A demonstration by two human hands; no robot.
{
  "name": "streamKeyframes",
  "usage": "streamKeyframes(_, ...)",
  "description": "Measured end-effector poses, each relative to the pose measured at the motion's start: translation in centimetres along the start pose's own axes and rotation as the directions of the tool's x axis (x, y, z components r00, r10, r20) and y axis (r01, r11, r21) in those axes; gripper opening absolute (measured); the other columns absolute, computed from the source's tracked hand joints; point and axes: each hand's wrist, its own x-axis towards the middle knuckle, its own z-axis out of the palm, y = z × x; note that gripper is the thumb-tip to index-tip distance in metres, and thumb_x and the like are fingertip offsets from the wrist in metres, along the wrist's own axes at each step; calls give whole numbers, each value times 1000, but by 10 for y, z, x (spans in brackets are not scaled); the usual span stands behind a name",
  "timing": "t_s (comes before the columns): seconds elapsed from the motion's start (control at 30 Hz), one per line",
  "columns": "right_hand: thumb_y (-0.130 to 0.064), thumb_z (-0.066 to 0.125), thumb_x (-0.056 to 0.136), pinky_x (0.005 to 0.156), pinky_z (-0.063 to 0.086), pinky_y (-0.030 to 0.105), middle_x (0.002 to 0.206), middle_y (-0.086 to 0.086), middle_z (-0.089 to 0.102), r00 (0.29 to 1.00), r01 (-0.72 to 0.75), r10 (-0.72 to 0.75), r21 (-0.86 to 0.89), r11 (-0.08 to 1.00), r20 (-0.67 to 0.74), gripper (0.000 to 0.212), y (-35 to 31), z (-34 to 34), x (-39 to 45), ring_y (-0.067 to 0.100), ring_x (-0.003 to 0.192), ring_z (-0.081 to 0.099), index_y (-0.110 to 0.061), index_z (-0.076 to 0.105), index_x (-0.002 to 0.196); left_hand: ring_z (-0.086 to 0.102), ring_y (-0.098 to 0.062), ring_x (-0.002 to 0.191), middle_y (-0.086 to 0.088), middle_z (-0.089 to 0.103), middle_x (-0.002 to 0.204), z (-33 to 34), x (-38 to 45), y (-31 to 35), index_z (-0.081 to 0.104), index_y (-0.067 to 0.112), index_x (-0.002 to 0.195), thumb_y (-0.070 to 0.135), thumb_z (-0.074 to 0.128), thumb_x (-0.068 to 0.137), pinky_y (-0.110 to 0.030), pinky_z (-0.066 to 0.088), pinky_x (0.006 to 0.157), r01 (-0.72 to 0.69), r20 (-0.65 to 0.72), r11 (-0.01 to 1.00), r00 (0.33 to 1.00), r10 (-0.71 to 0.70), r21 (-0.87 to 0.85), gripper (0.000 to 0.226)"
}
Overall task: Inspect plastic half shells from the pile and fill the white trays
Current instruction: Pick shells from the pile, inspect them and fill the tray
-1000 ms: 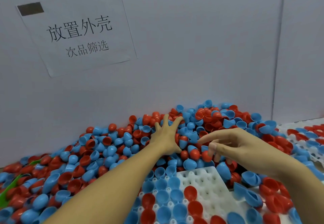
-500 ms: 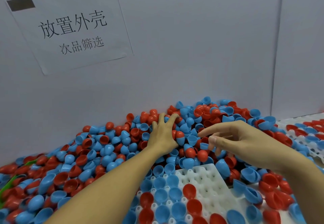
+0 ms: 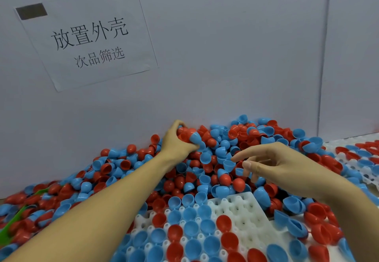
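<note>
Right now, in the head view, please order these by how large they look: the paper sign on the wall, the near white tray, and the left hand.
1. paper sign, largest.
2. white tray; part is out of frame.
3. left hand, gripping shells in the pile.
The tray lies nearer the camera, so 1 and 2 are unsure.

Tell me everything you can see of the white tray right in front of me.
The white tray is moulded plastic, a grid of round cups with small holes between them. It lies flat at the foot of the pile, its far right corner bare. Most near and left cups hold blue and red half shells, open side up; the far right cups are empty. Loose shells crowd its far and right edges. The left forearm crosses its left side. Neither hand touches it.
</note>
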Motion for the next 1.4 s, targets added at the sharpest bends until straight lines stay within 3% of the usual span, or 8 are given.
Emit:
streamKeyframes(0.17,-44,56,94,78,52,18,92,-26,71,1000,-24,24,-28,999,-15,18,0,2,1,-2,86,70,-49,67,108,64,-3,62,2,63,87,-6,-2,6,51,29,92,7,85,72,-24,55,49,92,-118,967,985,-123,-237,45)
streamKeyframes(0.27,-39,57,96,75,52,15,88,-26,71,998,-48,46,-48,998,-42,17,-1,5,2,-4,84,70,-47,68,106,65,-18,77,-2,64,97,-11,-10,12,53,29,96,7,84,75,-36,60,56,150,-122,910,970,-212,-385,44)
streamKeyframes(0.43,-36,60,96,68,53,15,82,-21,73,992,-67,60,-61,996,-112,14,-9,9,4,-3,77,70,-45,68,102,63,-20,73,-6,66,100,-32,-42,27,56,25,101,4,81,79,-29,52,51,157,-115,809,957,-266,-566,39)
streamKeyframes(0.57,-35,61,94,66,54,15,82,-18,74,990,-57,46,-71,996,-136,13,-23,9,1,-3,76,70,-46,68,97,65,-16,77,-1,67,94,-61,-82,33,56,26,99,4,79,80,-34,57,63,114,-150,810,959,-241,-575,37)
streamKeyframes(0.7,-35,62,92,66,54,12,84,-25,73,989,-4,-9,-90,996,-146,13,-44,6,-7,-6,78,69,-45,69,97,65,-7,61,5,69,79,-94,-121,38,56,29,94,3,76,81,-29,55,54,95,-160,779,956,-244,-620,36)
streamKeyframes(0.93,-50,61,80,74,57,28,81,-21,72,972,150,-168,-120,981,-163,16,-105,18,-32,1,75,70,-50,72,91,63,-10,58,2,69,77,-136,-172,36,60,24,99,3,79,78,-30,52,50,97,-231,784,927,-295,-613,36)
streamKeyframes(1.17,-46,56,80,72,38,0,76,-25,65,958,238,-271,-273,932,-89,19,-159,62,-37,-16,73,58,-44,71,91,67,-17,78,4,70,87,-141,-190,28,61,37,83,6,85,72,-27,52,58,80,-309,852,911,-273,-517,41)
streamKeyframes(1.4,-36,62,91,74,42,6,72,-16,65,974,210,-225,-350,913,-2,14,-153,77,-22,-11,75,59,-42,72,99,70,-19,84,-3,71,99,-138,-182,25,60,30,95,7,86,71,-25,54,60,100,-269,857,926,-266,-505,43)
